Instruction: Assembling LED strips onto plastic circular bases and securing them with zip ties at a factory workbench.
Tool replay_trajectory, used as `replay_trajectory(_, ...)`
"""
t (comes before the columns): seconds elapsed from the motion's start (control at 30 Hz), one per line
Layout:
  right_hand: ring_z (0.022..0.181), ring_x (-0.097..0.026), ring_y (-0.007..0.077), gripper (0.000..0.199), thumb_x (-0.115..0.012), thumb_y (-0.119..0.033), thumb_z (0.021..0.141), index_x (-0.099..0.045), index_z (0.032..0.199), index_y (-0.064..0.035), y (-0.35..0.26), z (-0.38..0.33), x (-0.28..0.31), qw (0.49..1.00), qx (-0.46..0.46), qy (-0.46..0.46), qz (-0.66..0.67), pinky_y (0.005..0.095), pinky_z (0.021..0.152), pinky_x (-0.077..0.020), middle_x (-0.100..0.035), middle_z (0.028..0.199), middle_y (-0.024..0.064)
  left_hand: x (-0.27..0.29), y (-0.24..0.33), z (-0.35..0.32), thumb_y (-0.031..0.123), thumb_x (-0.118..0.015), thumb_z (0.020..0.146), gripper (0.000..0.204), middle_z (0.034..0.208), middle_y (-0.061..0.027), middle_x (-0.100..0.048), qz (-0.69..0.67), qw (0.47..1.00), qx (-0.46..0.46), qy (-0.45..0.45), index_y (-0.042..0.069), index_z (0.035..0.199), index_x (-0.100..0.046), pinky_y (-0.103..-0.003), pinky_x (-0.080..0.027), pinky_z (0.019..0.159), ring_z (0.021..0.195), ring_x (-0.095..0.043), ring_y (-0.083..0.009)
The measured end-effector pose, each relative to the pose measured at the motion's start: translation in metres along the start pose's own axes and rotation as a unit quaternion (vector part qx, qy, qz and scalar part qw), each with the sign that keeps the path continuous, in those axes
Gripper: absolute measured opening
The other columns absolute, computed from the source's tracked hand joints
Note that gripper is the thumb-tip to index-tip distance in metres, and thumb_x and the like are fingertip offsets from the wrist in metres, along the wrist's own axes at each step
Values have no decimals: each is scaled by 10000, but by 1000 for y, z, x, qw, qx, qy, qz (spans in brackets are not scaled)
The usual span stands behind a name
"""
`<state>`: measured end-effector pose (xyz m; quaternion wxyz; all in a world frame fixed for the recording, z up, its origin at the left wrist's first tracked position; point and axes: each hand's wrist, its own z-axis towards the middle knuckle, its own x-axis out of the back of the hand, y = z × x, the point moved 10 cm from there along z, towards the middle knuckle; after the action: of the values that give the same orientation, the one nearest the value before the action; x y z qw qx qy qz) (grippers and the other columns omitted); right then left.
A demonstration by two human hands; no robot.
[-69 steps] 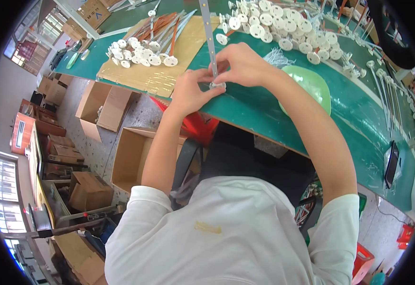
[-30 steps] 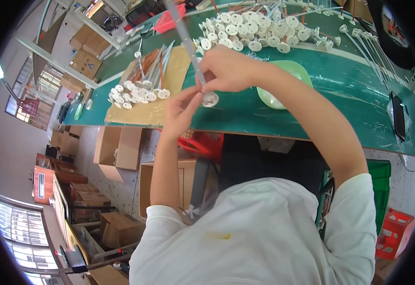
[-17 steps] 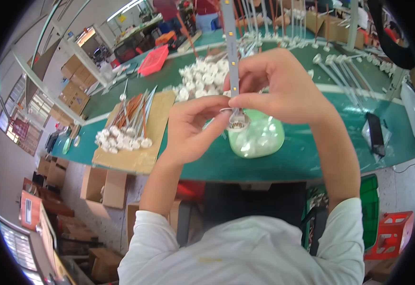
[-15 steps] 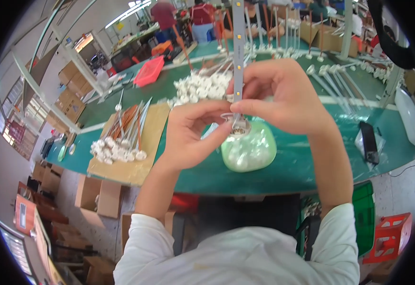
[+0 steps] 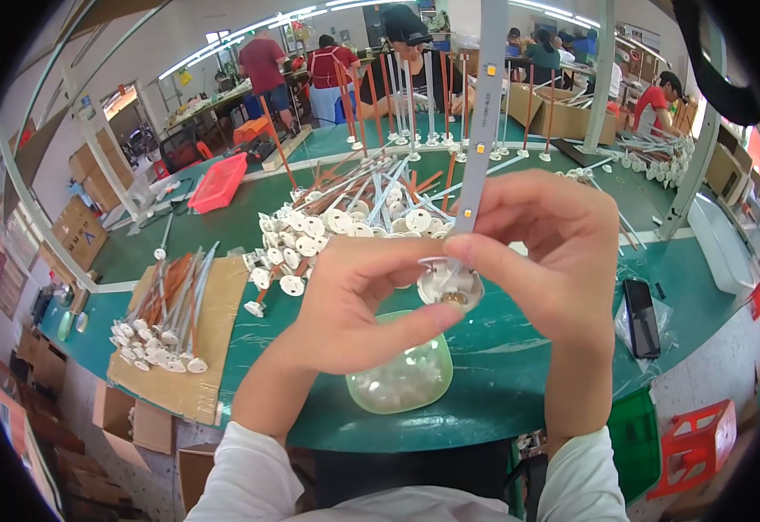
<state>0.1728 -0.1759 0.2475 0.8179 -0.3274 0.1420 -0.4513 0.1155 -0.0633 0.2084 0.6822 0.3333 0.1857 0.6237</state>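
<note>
Left hand [image 5: 345, 300]: white round base [image 5: 449, 283] pinched between fingers. Right hand [image 5: 564, 257]: fingers grip LED strip [image 5: 482, 122] just above base. Green bowl [image 5: 397, 402] on desk [image 5: 506, 391] below.

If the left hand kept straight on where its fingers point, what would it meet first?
The white round end cap, which the left hand appears to pinch at the foot of the LED strip. The right hand looks next in line, though depth is unclear.
</note>
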Motion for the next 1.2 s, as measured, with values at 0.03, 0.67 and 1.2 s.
replay_trajectory(0.03, 740, -693, 132, 244, -738, 103, 733, -667, 963, 65, 3, 1, -4, 1000, -1, 3, 2, 240, 651, -555, -709, 823, 98, 6, 0, -1, -78, -682, 832, 425, 1132, -165, -670, -1, 1000, -4, 10, -80, 1245, -582, -352, -525, 940, 1052, -649, -201)
replay_trajectory(0.67, 681, -682, 252, 350, -824, -144, 737, -634, 967, 39, -56, -54, -55, 790, 505, 67, -340, 303, 554, -553, -679, 844, 155, 32, 21, -18, -46, -742, 813, 445, 1185, -164, -652, -111, 987, -45, 108, -69, 1229, -585, -359, -503, 991, 1093, -633, -198)
replay_trajectory(1.2, 672, -685, 241, 352, -827, -199, 744, -641, 939, 26, -62, -61, -53, 790, 496, 65, -355, 295, 558, -553, -681, 811, 141, 27, 21, -21, 108, -796, 793, 496, 1138, -228, -666, -85, 988, -24, 126, -100, 1195, -595, -397, -537, 949, 1068, -664, -268)
